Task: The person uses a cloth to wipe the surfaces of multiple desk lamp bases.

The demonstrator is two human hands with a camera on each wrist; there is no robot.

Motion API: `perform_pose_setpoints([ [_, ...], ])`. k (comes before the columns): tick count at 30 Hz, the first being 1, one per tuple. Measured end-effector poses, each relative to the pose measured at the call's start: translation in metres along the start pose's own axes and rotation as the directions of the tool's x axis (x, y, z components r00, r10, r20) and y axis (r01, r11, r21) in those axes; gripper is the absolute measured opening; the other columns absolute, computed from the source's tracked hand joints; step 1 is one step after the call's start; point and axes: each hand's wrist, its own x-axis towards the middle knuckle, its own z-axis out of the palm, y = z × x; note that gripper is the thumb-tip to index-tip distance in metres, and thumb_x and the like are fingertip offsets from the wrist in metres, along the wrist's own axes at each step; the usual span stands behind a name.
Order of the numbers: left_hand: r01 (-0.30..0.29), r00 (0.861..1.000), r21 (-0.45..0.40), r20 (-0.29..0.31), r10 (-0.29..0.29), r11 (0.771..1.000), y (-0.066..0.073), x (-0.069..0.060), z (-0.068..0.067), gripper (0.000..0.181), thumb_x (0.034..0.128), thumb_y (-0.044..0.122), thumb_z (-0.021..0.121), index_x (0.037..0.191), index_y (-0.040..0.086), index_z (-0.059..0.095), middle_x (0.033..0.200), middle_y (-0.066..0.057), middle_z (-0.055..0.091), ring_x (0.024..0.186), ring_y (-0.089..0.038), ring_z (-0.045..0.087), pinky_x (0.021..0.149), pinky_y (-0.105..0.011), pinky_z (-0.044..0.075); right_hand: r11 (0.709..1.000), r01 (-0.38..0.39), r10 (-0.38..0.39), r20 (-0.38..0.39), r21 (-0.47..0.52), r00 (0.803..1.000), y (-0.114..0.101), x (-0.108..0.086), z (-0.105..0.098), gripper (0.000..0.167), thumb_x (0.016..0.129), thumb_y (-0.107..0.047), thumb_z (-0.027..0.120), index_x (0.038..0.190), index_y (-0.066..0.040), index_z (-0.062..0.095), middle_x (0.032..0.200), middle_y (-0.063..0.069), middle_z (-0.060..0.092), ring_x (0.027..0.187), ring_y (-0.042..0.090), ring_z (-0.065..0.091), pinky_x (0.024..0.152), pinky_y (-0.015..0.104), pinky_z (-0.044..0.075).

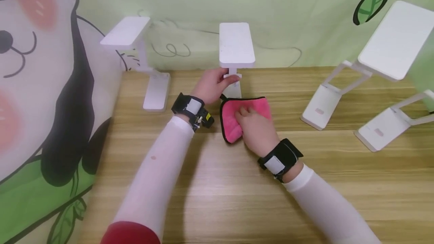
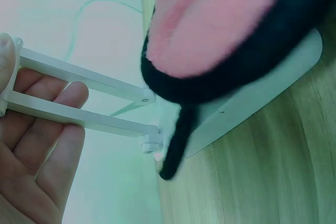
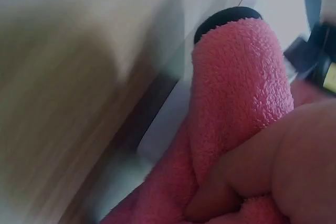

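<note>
A white desk lamp [image 1: 236,44] stands in the middle against the wall. My left hand [image 1: 211,85] holds the lamp's two-bar stem [image 2: 86,121] below its head, the thumb at the upper joint and fingers behind the bars. In my right hand [image 1: 259,133] is a pink plush cloth [image 1: 230,118] with black edging, bunched between thumb and fingers. The cloth lies over the front of the lamp's base [image 2: 257,116], hiding much of it. A black loop [image 2: 178,142] hangs from one cloth corner in the left wrist view.
Another white lamp [image 1: 156,91] stands to the left, and two more, one near [image 1: 322,106] and one farther right [image 1: 383,129], stand on the wooden table [image 1: 230,199]. A green wall with drawings [image 1: 288,6] runs behind, and a panda picture [image 1: 40,86] covers the left side.
</note>
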Motion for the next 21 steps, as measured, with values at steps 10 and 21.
perform_pose_setpoints([
  [10, -0.021, 0.999, 0.042, -0.028, 0.022, 0.999, -0.004, 0.0, 0.004, 0.032, 0.108, 0.033, 0.067, 0.13, 0.011, 0.072, 0.086, -0.005, 0.063, 0.074, -0.019, 0.051, 0.069, -0.03, 0.042, 0.991, 0.106, -0.114, -0.102, -0.079, 0.988, -0.03, 0.01, 0.018, 0.031, 0.097, 0.003, 0.065, 0.127, 0.0, 0.074, 0.128, 0.017, 0.071, 0.119, 0.034, 0.065, 0.077, 0.044, 0.063],
  [21, -0.015, 1.0, 0.004, -0.025, 0.015, 1.0, -0.003, 0.001, 0.002, 0.03, 0.1082, 0.032, 0.067, 0.129, 0.011, 0.073, 0.109, -0.006, 0.074, 0.093, -0.018, 0.064, 0.086, -0.031, 0.05, 0.984, 0.105, -0.109, 0.021, 0.145, 0.994, 0.002, 0.068, 0.014, 0.053, 0.095, 0.005, 0.063, 0.147, -0.005, 0.062, 0.154, 0.015, 0.057, 0.146, 0.034, 0.048, 0.103, 0.047, 0.054],
])
